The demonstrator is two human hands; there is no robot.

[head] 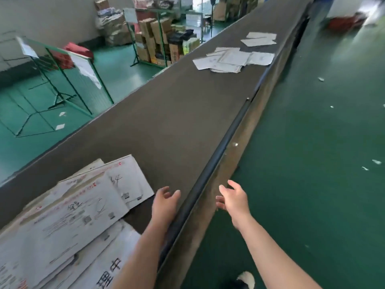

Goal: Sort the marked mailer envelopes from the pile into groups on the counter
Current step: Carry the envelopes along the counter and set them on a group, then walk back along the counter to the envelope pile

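A pile of white mailer envelopes [68,217] with handwritten marks and printed labels lies on the near left of the long dark counter [173,113]. My left hand [165,203] hovers over the counter just right of the pile, fingers apart and empty. My right hand [234,198] is beyond the counter's black edge rail, over the green floor, also open and empty. Far along the counter lie two groups of envelopes: a larger spread [231,59] and a smaller one [259,39] behind it.
A black rail [210,174] runs along the counter's right edge. Green floor [312,163] with paper scraps is on the right. Green metal frames [68,80] and stacked cardboard boxes [158,42] stand left of the counter.
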